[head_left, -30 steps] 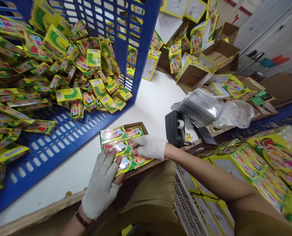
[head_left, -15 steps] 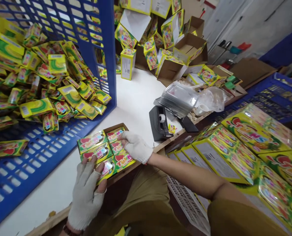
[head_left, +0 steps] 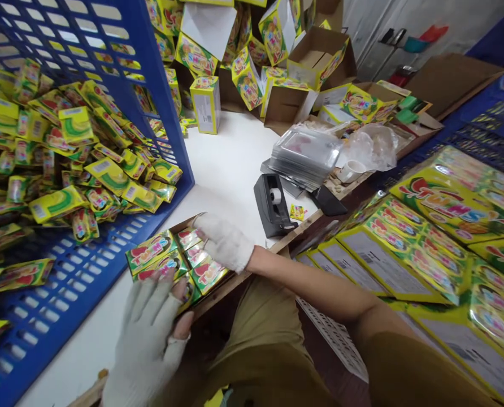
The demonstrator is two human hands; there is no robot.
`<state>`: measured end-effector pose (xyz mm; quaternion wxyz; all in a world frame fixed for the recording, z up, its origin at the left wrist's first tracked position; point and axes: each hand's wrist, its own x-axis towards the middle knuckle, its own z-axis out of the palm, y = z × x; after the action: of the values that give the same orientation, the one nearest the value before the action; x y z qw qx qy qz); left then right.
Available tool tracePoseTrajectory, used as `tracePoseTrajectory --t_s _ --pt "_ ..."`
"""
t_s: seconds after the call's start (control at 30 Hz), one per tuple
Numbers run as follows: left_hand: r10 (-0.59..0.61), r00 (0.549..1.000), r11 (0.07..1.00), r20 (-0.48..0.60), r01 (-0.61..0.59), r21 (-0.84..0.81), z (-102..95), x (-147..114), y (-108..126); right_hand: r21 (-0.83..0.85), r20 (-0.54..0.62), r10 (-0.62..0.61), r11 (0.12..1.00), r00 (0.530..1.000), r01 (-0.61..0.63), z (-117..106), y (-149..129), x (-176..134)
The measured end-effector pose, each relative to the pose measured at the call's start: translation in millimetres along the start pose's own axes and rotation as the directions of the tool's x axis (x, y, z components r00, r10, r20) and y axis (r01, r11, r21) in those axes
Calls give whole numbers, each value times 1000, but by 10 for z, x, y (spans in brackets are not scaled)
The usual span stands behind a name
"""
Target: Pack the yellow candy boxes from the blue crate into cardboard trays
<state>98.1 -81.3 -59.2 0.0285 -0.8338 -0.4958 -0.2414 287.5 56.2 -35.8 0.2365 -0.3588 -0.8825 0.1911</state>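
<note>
A shallow carton [head_left: 187, 221] sits at the table's front edge, filled with two rows of small green and yellow candy packs [head_left: 152, 250] with fruit pictures and bright lettering. My left hand [head_left: 150, 328], in a white fingerless glove, lies over the carton's near left side with its fingers spread on the packs. Gloved the same way, my right hand [head_left: 224, 243] stretches its fingers across the packs at the far right side. Its fingertips touch the carton's far corner, and the palm covers part of the right row.
A blue crate [head_left: 184, 152] full of loose packs stands on the left. Beyond the carton are a black tape dispenser [head_left: 273, 206], stacked clear plastic sheets [head_left: 305, 155] and a heap of printed boxes [head_left: 247, 79]. Packed display boxes [head_left: 398, 249] fill the right side.
My right hand has slid toward the carton's far corner, its fingers straighter. The left hand stays spread over the near packs, slightly lower in view. The camera view has shifted a little.
</note>
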Motion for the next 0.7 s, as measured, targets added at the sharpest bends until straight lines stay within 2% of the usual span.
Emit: tracePoseTrajectory --t_s 0.07,0.13,0.17,0.23,0.33,0.4,0.43,0.47,0.5,0.53,0.57,0.6,0.63,0.67,0.7 --pt "79 994 997 73 -78 -5 3 70 66 43 10 -5 999 1000 5 55 2 -16" --pt "100 987 995 124 -98 -25 2 107 130 -16 122 -70 997 990 72 136 -47 -65" --pt "96 988 995 121 -90 -50 -7 114 152 -57 178 -82 994 981 94 173 -83 -94" --pt "67 994 991 85 -57 -124 -41 126 153 -123 226 -28 991 974 57 220 -159 -140" --pt "-35 999 985 -37 28 -169 -115 206 -68 -171 229 70 985 971 -30 229 -246 -170" --pt "-207 970 976 -125 196 -100 -156 329 -422 -184 243 81 982 967 -36 218 -283 -172" --pt "-346 925 938 -157 343 -48 -169 407 -652 -184 245 87 982 966 -41 214 -296 -171" --pt "-489 849 868 -198 497 -14 -177 489 -901 -183 246 95 982 965 -51 213 -306 -170" --pt "-632 745 759 -213 651 24 -179 570 -1150 -181 247 107 981 963 -63 214 -314 -169" --pt "-762 616 618 -200 784 62 -178 643 -1384 -182 248 122 980 961 -78 217 -318 -167" --pt "-817 540 539 -204 840 61 -175 700 -1586 -184 248 137 979 959 -92 220 -319 -165" --pt "-866 472 470 -164 881 52 -169 738 -1745 -187 245 150 977 958 -105 221 -318 -164" --pt "-897 420 418 -137 907 45 -161 754 -1859 -187 237 159 976 958 -116 221 -315 -163" --pt "-913 393 392 -107 919 32 -150 751 -1932 -186 226 166 975 960 -125 218 -310 -164" --pt "-917 392 392 -71 920 13 -137 733 -1975 -183 213 171 974 962 -133 212 -305 -165"
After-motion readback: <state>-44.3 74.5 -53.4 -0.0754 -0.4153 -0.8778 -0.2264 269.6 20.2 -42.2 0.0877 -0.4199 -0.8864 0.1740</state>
